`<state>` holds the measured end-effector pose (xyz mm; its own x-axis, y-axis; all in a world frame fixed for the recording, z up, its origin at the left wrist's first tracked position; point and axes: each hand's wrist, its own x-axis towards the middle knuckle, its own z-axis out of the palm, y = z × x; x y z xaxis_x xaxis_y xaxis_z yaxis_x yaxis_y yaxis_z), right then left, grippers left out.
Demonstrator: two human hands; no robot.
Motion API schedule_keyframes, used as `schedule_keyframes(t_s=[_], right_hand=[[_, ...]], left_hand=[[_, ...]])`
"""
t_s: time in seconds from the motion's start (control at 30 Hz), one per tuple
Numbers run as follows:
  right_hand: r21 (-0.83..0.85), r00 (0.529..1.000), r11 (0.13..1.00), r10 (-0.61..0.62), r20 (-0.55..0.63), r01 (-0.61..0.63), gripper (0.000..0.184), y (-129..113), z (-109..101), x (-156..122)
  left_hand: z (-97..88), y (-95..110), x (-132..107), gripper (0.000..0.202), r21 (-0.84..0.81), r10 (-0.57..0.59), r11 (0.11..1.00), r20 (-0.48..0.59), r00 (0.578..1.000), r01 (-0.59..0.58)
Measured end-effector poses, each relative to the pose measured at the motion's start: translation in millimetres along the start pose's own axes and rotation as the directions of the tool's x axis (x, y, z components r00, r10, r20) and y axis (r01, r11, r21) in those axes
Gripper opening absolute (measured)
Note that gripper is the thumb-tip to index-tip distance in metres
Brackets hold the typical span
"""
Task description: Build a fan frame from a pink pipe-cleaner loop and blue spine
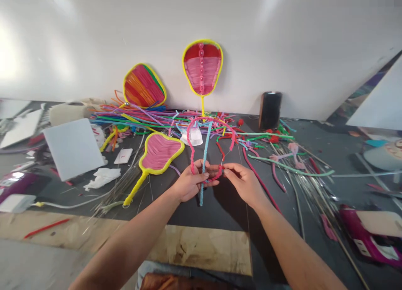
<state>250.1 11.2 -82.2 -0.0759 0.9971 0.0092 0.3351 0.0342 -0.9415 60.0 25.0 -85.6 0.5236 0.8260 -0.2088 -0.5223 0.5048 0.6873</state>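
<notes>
A loop of pink pipe cleaner (210, 121) rises above a dark table (226, 202), with a light blue pipe cleaner (205, 149) running down its middle. My left hand (188, 183) is closed round the bottom of the loop and the blue stem. My right hand (243, 181) pinches the pink end close beside it, fingertips almost touching the left hand. A finished pink fan with a yellow rim and handle (158, 154) lies just left of my hands.
Two more woven fans (143, 85) (202, 68) lean on the white wall. A heap of coloured pipe cleaners (147, 116) lies behind. There are thin wires (301, 185) on the right, a white board (73, 147) on the left, a dark cylinder (270, 110) and a wooden plank (194, 244) nearby.
</notes>
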Motion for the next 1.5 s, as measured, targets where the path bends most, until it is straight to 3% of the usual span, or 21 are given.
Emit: schedule_keyframes(t_s=[0.33, 0.9, 1.13, 1.5], right_hand=[[-0.032, 0.999, 0.999, 0.005, 0.050, -0.003, 0.021, 3.3, -7.4, -1.7], [-0.201, 0.995, 0.976, -0.097, -0.028, 0.089, 0.021, -4.6, -3.0, -5.6], [-0.137, 0.997, 0.990, -0.044, -0.071, 0.034, 0.022, -9.1, 2.5, -3.8], [-0.202, 1.000, 0.979, 0.017, 0.023, -0.012, 0.024, -23.2, -1.0, 4.6]], left_hand=[[6.4, -0.4, 2.4, 0.016, 0.055, -0.038, 0.998, -0.023, 0.999, 0.039], [1.2, -1.0, 2.5, 0.017, 0.049, -0.050, 0.998, 0.041, 0.998, 0.048], [-0.3, 0.1, 4.0, 0.018, 0.036, -0.063, 0.997, 0.045, 0.997, 0.062], [-3.0, 2.7, 3.2, 0.025, -0.019, -0.021, 1.000, 0.048, 0.999, 0.022]])
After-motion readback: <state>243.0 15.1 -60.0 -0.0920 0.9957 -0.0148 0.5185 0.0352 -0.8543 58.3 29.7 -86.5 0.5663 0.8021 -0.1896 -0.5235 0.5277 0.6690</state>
